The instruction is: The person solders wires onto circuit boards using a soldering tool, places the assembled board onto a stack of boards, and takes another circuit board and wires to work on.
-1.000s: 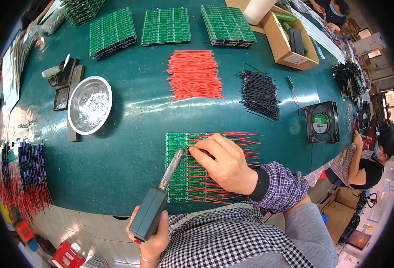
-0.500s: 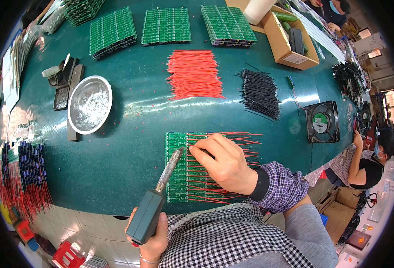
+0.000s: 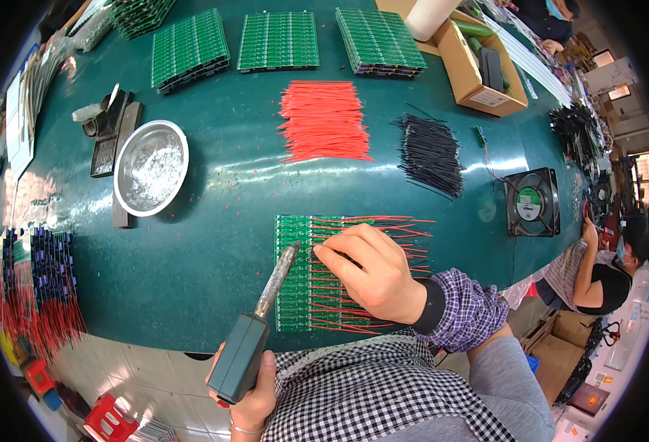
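Note:
My left hand (image 3: pixel 256 394) grips the dark-green handle of a soldering iron (image 3: pixel 242 357). Its metal barrel slants up and right, with the tip over a green circuit board panel (image 3: pixel 290 309) near the table's front edge. Just right of the tip, my right hand (image 3: pixel 372 269) is pinched above the panel. What it pinches looks like a red wire, mostly hidden by the fingers. Rows of red wires (image 3: pixel 409 234) lie across the panel and stick out past its right side, partly under my right hand.
Beyond the panel lie a red wire pile (image 3: pixel 324 121) and a black wire pile (image 3: pixel 431 156). A metal bowl (image 3: pixel 183 158) stands left, a fan (image 3: pixel 530 202) right. Board stacks (image 3: pixel 278 43) and a cardboard box (image 3: pixel 497 99) are at the back. A co-worker (image 3: pixel 597 280) sits at right.
The iron's tip has shifted slightly left relative to the panel. My right hand stays pinched in nearly the same place. The whole view has moved a little.

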The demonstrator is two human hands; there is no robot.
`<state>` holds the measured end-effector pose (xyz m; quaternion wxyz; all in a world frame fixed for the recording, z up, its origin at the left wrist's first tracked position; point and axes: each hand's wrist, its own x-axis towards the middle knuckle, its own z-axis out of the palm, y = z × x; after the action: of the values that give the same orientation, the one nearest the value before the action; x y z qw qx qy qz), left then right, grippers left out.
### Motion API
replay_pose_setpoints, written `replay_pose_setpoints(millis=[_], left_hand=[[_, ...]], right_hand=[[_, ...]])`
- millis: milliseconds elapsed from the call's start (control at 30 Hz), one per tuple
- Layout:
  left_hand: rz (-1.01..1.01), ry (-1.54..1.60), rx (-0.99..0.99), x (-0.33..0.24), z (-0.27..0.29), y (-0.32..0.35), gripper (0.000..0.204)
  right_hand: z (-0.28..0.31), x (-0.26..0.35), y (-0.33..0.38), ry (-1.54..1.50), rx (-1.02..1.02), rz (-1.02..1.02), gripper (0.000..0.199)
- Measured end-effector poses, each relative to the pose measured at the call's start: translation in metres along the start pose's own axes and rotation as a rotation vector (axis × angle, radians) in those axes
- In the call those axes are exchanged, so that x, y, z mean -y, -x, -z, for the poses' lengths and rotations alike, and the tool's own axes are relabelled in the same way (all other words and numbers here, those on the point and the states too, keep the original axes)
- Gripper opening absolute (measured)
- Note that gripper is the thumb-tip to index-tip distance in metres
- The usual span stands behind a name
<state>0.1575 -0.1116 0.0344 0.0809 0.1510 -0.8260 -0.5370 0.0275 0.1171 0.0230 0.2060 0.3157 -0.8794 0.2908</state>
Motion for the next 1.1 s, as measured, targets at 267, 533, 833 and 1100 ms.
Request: replay_pose_setpoints(millis=[267,533,833,1100], left_hand=[[-0.042,-0.028,0.133,0.014,0.011,0.007,0.038],[-0.065,-0.005,0.068,0.003,0.001,0.0,0.022],[-0.053,-0.015,0.042,0.011,0.004,0.007,0.022],[0.041,-0.012,0.018,0.009,0.007,0.012,0.021]], right_hand=[[-0.001,0.0,0.002,0.003,0.041,-0.018,0.029],[-0.001,-0.002,0.003,0.02,0.067,0.005,0.026],[0.0,0.0,0.002,0.029,0.075,0.001,0.026],[0.001,0.001,0.003,0.045,0.095,-0.005,0.027]])
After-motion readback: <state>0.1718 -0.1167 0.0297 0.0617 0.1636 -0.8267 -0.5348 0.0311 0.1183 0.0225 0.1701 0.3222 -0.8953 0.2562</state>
